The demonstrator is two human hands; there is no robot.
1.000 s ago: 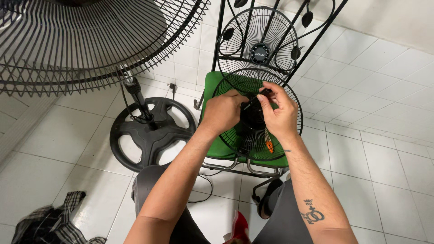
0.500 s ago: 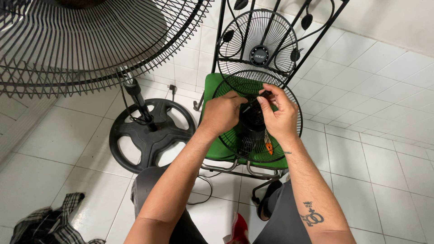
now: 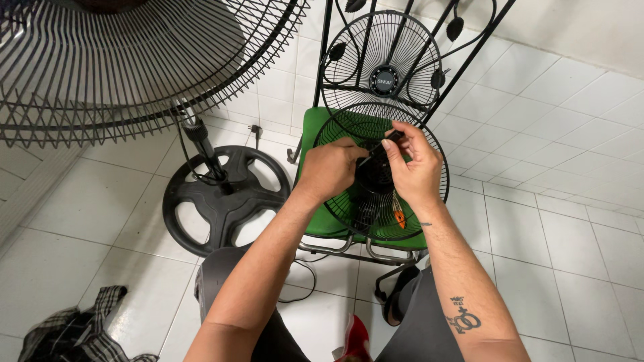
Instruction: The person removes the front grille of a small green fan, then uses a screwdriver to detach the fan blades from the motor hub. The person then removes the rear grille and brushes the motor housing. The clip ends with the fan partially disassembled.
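Nearest you, your two forearms run up from your lap and meet over the green chair seat (image 3: 310, 124). Your left hand (image 3: 330, 167) is curled into a loose fist, knuckles up, its fingers closed on the near end of a thin dark tool (image 3: 373, 153) (a screwdriver shaft or the like; its tip is too small to make out). Your right hand (image 3: 414, 167) sits just beside it, thumb and forefinger pressed together in a pinch on a small dark part at the tool's far end, the other fingers folded loosely behind.

The relation that matters: the tool's long axis slants from your left fist up and to the right into the right hand's pinch, directly above the black motor hub (image 3: 373, 179) at the middle of the rear fan guard (image 3: 349, 214). The hub lies just below and slightly toward you from both sets of fingertips, and both hands are about equally near it. The guard lies flat on the seat, with an orange-tagged wire (image 3: 399, 216) dangling near your right wrist.

Beyond the hands, a second round fan grille (image 3: 385, 64) leans upright against the chair's black iron back. To your left stands a round black fan base (image 3: 225, 198) on the white tiled floor (image 3: 570, 201), with a large wire grille (image 3: 134, 60) overhead. A checked cloth (image 3: 74, 328) lies at lower left.
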